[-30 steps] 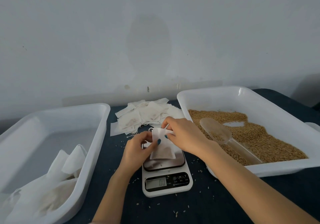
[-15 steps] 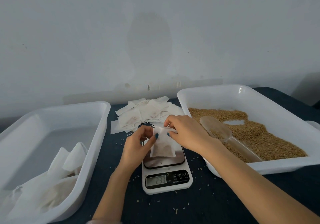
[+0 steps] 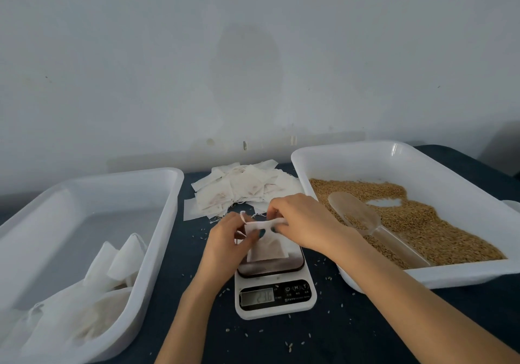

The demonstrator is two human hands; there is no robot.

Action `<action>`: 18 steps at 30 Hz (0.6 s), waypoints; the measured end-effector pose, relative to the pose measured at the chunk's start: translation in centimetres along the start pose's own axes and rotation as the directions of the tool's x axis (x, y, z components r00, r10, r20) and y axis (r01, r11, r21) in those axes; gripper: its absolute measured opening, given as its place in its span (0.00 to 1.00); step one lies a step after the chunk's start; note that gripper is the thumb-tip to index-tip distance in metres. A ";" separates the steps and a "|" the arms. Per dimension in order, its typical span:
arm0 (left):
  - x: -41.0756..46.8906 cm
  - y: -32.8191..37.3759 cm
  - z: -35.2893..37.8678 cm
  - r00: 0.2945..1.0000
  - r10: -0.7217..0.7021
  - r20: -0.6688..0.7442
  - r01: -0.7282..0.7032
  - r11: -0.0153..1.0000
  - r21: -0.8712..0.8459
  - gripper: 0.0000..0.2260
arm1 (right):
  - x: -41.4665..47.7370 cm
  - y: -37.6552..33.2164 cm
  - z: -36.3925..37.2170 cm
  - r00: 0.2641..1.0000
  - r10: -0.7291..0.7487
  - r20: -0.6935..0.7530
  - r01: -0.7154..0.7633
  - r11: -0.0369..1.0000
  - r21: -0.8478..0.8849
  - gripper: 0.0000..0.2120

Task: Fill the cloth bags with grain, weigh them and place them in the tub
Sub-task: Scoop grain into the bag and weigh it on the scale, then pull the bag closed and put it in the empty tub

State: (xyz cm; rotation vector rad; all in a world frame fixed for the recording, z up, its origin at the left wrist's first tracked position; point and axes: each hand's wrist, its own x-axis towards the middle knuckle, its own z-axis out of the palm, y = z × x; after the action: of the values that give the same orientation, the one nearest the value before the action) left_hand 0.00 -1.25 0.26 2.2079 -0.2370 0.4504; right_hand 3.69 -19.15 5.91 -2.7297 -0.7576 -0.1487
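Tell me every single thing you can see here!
cloth bag: one, white, on the scale
scale: one, white, centre
empty bags: a pile, white, behind the scale
left tub: one, white, left side
filled bags: several, white, in the left tub
right tub: one, white, right side
grain: heap, brown, in the right tub
scoop: one, clear, lying on the grain
table: one, dark blue, underneath everything
left hand: one, pinching the cloth bag
right hand: one, pinching the cloth bag's top

Both tubs, the left and the grain-filled right, are glossy white plastic. The bag is thin matt cloth; the scoop translucent plastic; the worktop dark and matt.
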 end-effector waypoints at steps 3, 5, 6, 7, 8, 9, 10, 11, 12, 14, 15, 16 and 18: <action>-1.3 1.3 -1.6 0.994 -0.016 -0.110 0.018 1.000 0.021 0.09 | 0.2 -1.4 -0.4 0.998 -0.063 0.004 0.063 0.998 0.029 0.08; -1.9 2.4 -3.3 0.982 -0.022 -0.187 0.043 0.993 0.108 0.08 | 0.4 -2.7 -0.7 0.996 -0.086 -0.021 0.088 0.985 0.151 0.06; -2.2 3.0 -4.4 0.973 -0.012 -0.230 0.054 0.983 0.175 0.08 | 0.7 -3.6 -0.8 0.995 -0.095 -0.045 0.102 0.967 0.232 0.05; -2.3 3.5 -5.6 0.962 0.000 -0.272 0.069 0.967 0.244 0.08 | 0.9 -4.4 -0.9 0.993 -0.100 -0.070 0.117 0.942 0.314 0.05; -2.5 4.1 -6.9 0.950 0.009 -0.313 0.091 0.948 0.304 0.06 | 1.1 -5.3 -0.9 0.991 -0.097 -0.090 0.125 0.909 0.399 0.05; -2.6 4.5 -8.2 0.934 0.016 -0.356 0.119 0.927 0.355 0.05 | 1.3 -6.2 -0.9 0.991 -0.090 -0.100 0.128 0.867 0.481 0.05; -2.7 4.7 -9.6 0.915 0.015 -0.402 0.159 0.905 0.394 0.04 | 1.3 -7.0 -0.8 0.991 -0.090 -0.101 0.131 0.828 0.546 0.05; -2.9 4.8 -10.9 0.893 0.001 -0.450 0.211 0.882 0.420 0.04 | 1.3 -7.7 -0.6 0.990 -0.102 -0.096 0.138 0.800 0.583 0.07; -3.1 4.6 -12.2 0.869 -0.024 -0.495 0.271 0.859 0.434 0.04 | 1.1 -8.3 -0.4 0.989 -0.122 -0.088 0.151 0.789 0.595 0.09; -3.6 3.8 -14.3 0.823 -0.099 -0.560 0.387 0.819 0.424 0.05 | 0.5 -9.0 0.2 0.984 -0.168 -0.063 0.174 0.797 0.579 0.12; -3.9 3.1 -15.1 0.804 -0.151 -0.576 0.439 0.804 0.402 0.05 | 0.1 -9.3 0.5 0.981 -0.188 -0.046 0.181 0.801 0.571 0.12; -4.1 2.4 -15.7 0.788 -0.213 -0.578 0.488 0.788 0.376 0.05 | -0.4 -9.5 0.8 0.978 -0.208 -0.025 0.186 0.804 0.565 0.11; -4.5 0.5 -16.5 0.760 -0.357 -0.544 0.590 0.730 0.345 0.05 | -1.3 -9.8 1.5 0.969 -0.249 0.013 0.203 0.818 0.538 0.09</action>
State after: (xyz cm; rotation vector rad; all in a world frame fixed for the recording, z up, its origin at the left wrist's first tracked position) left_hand -8.21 11.45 8.32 2.4533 0.7956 0.7607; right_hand -2.47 -11.34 6.84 -2.1204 -0.9773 0.1149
